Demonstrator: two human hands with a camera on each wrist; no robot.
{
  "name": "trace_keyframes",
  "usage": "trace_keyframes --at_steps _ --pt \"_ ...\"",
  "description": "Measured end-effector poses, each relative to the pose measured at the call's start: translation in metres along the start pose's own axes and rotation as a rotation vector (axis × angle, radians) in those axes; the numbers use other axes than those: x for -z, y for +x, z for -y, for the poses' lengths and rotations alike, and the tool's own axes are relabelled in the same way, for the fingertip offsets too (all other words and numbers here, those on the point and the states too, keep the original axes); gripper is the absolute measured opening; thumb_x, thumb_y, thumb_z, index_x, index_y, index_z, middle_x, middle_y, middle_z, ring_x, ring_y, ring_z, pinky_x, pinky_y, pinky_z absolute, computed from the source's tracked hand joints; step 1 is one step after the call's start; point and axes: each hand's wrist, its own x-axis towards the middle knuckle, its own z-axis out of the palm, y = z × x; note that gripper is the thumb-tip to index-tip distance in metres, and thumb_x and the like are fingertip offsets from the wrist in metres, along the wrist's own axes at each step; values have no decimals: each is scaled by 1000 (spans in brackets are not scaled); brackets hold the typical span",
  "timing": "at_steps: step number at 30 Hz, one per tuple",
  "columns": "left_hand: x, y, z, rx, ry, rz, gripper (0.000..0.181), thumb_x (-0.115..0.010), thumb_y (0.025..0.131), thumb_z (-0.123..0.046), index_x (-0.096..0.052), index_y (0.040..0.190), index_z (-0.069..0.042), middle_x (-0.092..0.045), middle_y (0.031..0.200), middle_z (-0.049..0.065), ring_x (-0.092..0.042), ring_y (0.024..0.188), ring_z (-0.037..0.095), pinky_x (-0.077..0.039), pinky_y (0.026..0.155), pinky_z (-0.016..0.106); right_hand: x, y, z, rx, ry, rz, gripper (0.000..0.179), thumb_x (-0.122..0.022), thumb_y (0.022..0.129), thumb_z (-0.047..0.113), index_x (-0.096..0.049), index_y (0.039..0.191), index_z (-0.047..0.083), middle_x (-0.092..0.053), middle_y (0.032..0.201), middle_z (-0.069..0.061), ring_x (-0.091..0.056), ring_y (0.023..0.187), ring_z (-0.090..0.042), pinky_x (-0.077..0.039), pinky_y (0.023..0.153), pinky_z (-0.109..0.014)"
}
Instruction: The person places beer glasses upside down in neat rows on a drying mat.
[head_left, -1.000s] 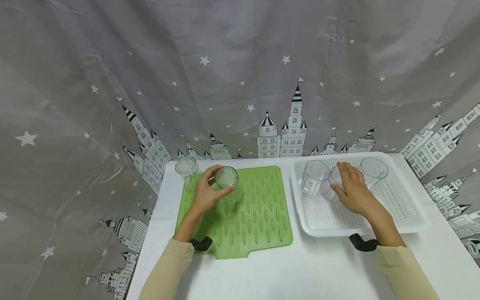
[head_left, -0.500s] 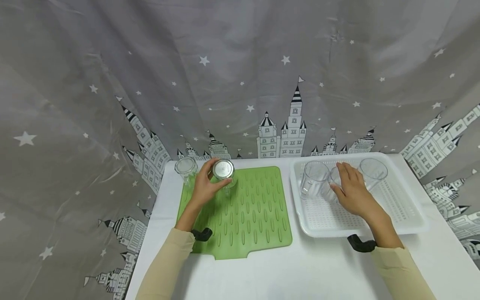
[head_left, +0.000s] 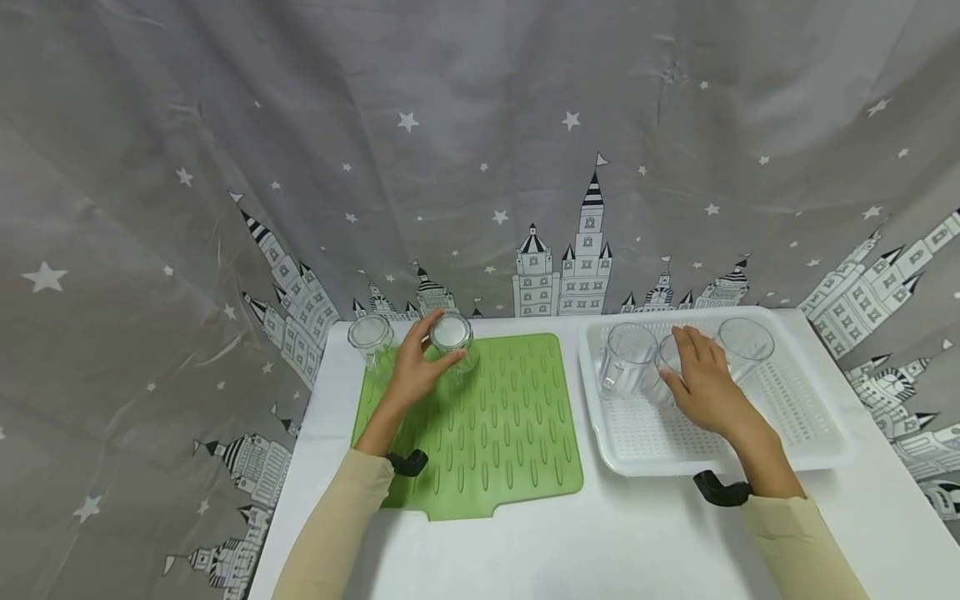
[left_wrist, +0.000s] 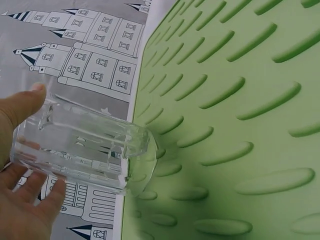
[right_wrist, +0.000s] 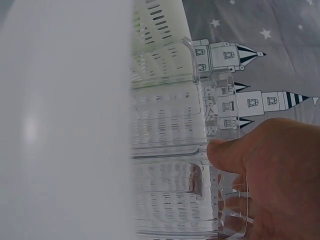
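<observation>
My left hand point(head_left: 411, 371) grips a clear drinking glass point(head_left: 452, 332), base up, over the back of the green ridged drying mat point(head_left: 510, 433). In the left wrist view, thumb and fingers curl round the base end of this glass point(left_wrist: 80, 145), its rim towards the mat; I cannot tell whether they touch. Another upside-down glass point(head_left: 371, 332) stands at the mat's back left corner. My right hand point(head_left: 705, 383) holds the middle glass point(head_left: 667, 358) in the white perforated basket, thumb near its rim in the right wrist view. Fingers hide part of it.
The white basket point(head_left: 712, 450) stands right of the mat. Beside the right hand are a glass point(head_left: 630, 350) on its left and another point(head_left: 747, 340) on its right. A grey castle-print curtain point(head_left: 450, 167) hangs behind the white table point(head_left: 570, 542).
My left hand has carried its glass a little towards the back of the mat, and the glass has become more upright. The right hand keeps its place on the middle glass.
</observation>
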Motion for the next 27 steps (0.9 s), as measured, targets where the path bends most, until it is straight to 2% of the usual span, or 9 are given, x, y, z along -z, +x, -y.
trace_keyframes --at_steps 5,10,17,22,27 --pt "-2 7 0 23 45 3 88 -84 95 -21 -36 169 -16 -41 171 16 -39 160 37 -44 128 55 0 0 0 -2 -1 -5 74 -54 112 20 -15 166 -11 -12 171 -42 -11 156 -65 -18 123 -84" --pt "-2 10 1 59 40 1 90 -82 97 -22 -31 171 -17 -38 173 15 -41 158 38 -45 127 55 -1 0 -1 -10 -8 3 74 -53 113 22 -14 167 -10 -12 172 -41 -12 156 -65 -20 122 -84" --pt "-4 11 5 43 17 3 93 -82 96 -20 -28 171 -14 -31 176 18 -39 159 41 -42 128 59 0 1 -2 7 -3 -13 73 -55 112 19 -16 166 -11 -13 171 -42 -12 155 -65 -20 122 -84" --pt "-4 -2 9 56 -15 -15 96 -81 97 -24 -22 172 -11 -29 177 18 -35 161 40 -35 131 62 -1 0 -2 -3 -5 -8 73 -55 112 20 -17 166 -10 -14 171 -41 -13 155 -65 -22 120 -86" --pt "0 -29 9 59 -21 -51 92 -75 101 -23 -19 173 -11 -30 175 19 -31 163 40 -33 133 60 0 1 -1 6 -9 -7 74 -56 111 20 -17 166 -12 -14 171 -42 -13 155 -65 -20 122 -85"
